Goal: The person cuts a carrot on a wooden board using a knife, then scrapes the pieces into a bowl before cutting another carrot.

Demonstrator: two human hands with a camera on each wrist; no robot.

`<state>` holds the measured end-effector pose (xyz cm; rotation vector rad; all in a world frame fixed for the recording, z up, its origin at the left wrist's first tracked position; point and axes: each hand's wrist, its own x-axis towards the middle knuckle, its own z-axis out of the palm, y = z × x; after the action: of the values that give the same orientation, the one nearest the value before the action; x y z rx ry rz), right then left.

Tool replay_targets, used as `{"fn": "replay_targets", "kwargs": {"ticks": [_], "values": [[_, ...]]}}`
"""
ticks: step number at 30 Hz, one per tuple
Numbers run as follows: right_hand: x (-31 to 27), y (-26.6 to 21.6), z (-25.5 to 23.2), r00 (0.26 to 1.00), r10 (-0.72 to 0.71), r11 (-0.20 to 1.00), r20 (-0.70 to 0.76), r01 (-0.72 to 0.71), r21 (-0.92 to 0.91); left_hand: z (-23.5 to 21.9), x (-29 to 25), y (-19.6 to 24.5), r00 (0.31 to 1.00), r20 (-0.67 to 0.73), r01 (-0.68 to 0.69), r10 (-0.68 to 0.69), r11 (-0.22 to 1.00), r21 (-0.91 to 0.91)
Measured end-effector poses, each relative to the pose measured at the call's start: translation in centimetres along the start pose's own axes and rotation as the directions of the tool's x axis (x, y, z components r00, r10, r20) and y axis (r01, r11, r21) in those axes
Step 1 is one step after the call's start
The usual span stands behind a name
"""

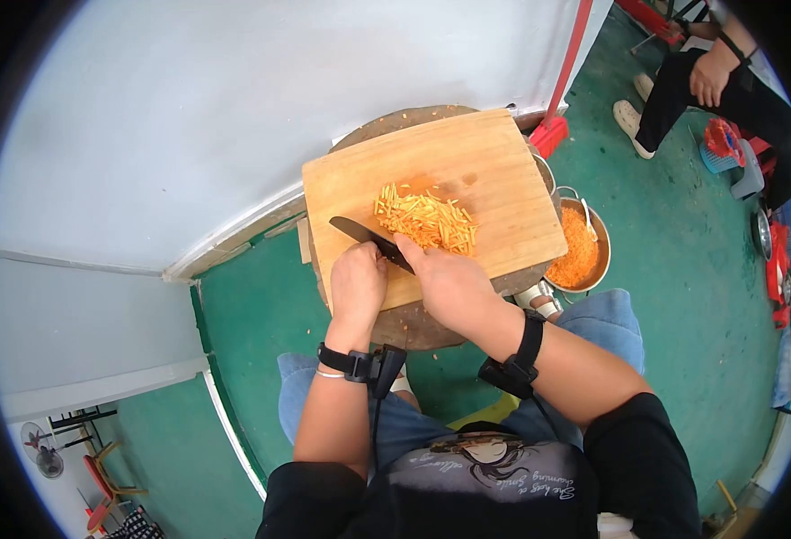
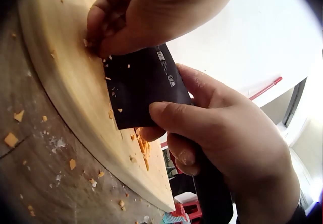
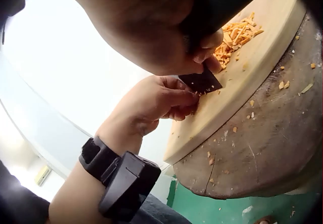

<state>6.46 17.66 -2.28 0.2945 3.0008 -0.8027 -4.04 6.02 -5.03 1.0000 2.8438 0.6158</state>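
Note:
My right hand (image 1: 454,286) grips a knife with a broad black blade (image 2: 139,82) and a black handle (image 2: 209,188); its thumb lies along the blade's face. Small orange crumbs stick to the blade near its edge. Beside that edge, my left hand (image 1: 359,280) has its fingers curled low over the wooden cutting board (image 1: 503,162), overlapping the blade in the left wrist view. Whether it pinches any bits I cannot tell. A heap of thin orange strips (image 1: 424,220), like cut carrot, lies on the board just beyond the knife.
The board sits on a round wooden block (image 1: 418,328) scattered with crumbs. To its right, a metal pot (image 1: 604,260) holds finely chopped orange pieces. A white wall (image 1: 207,117) rises behind. A red broom (image 1: 550,135) leans there, and another person (image 1: 683,90) sits at the far right.

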Motion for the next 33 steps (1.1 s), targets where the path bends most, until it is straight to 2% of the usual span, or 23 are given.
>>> {"fn": "replay_targets", "kwargs": {"ticks": [3,11,14,16,19,21,24,27,29,33], "values": [[0.2,0.2,0.2,0.999,0.033,0.999,0.008,-0.033,0.005,0.3,0.0,-0.5,1.000,0.008,-0.004,0.004,1.000,-0.023],[-0.5,0.2,-0.2,0.999,-0.012,1.000,-0.052,0.012,0.014,0.1,-0.1,-0.2,0.999,0.003,0.036,-0.036,0.998,-0.047],[-0.3,-0.2,-0.1,0.999,0.026,1.000,0.032,-0.026,-0.002,0.4,-0.3,-0.4,1.000,0.009,0.027,-0.027,1.000,-0.007],[-0.2,-0.1,0.2,0.999,0.026,1.000,0.034,-0.026,-0.014,0.3,-0.2,-0.2,1.000,-0.006,0.017,-0.017,1.000,0.005],[-0.1,0.1,0.0,0.999,0.026,0.999,0.040,-0.025,-0.029,-0.1,-0.2,-0.1,0.999,0.028,0.038,-0.036,0.998,-0.056],[-0.2,0.1,-0.2,0.998,0.031,0.999,0.048,-0.029,-0.032,0.0,-0.1,-0.5,0.992,0.078,0.108,-0.100,0.988,-0.108],[-0.4,0.2,-0.7,1.000,0.031,0.999,0.007,-0.030,-0.034,0.1,-0.2,-0.7,0.989,0.042,0.146,-0.145,0.989,-0.026],[-0.6,0.2,-0.7,1.000,0.014,1.000,-0.004,-0.014,-0.015,-0.1,-0.1,-0.6,0.990,0.056,0.134,-0.131,0.990,-0.040],[-0.5,0.1,-0.1,0.998,0.010,0.998,0.065,-0.006,-0.057,-0.5,-0.1,-0.2,0.991,0.072,0.120,-0.117,0.991,-0.051],[-0.3,-0.5,-0.2,0.998,0.013,0.997,0.054,-0.010,-0.071,-0.2,-0.1,-0.9,0.995,0.089,0.061,-0.054,0.995,-0.082]]}}
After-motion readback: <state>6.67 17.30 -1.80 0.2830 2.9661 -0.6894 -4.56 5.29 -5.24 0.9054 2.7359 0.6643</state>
